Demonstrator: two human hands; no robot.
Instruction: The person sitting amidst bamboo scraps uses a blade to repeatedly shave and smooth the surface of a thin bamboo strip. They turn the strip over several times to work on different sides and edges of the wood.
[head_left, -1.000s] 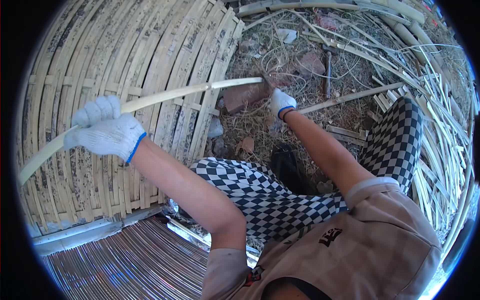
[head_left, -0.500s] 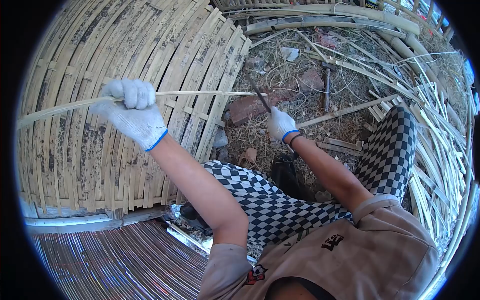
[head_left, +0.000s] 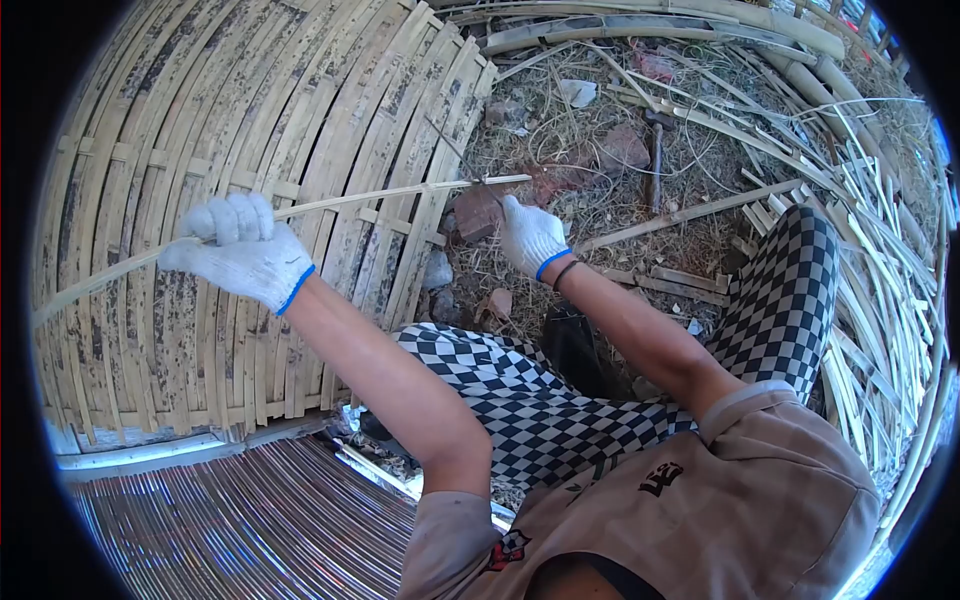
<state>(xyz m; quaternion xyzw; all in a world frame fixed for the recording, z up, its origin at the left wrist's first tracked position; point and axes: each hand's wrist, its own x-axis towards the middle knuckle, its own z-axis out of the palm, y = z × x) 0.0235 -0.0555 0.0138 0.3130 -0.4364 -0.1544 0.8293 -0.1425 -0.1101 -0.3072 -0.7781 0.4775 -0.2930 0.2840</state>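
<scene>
My left hand (head_left: 240,245), in a white knit glove with a blue cuff, is closed around a long pale bamboo strip (head_left: 375,195). The strip runs from the far left edge past my fist to a free end on the right. My right hand (head_left: 532,237), gloved the same way, grips a knife whose thin dark blade (head_left: 450,145) points up and left. The blade crosses the strip near its right end. My fingers hide the knife's handle.
A woven bamboo panel (head_left: 330,110) stands on the left. Bricks (head_left: 622,150) and a hammer (head_left: 656,165) lie on straw-covered ground. Split bamboo strips (head_left: 860,300) pile up at the right, with bamboo poles (head_left: 640,28) across the back. Thin dark slats (head_left: 240,520) lie at lower left.
My right hand has moved left with the knife, and its blade now tilts further left across the strip. My left hand has dropped slightly lower and left, so the strip slopes more.
</scene>
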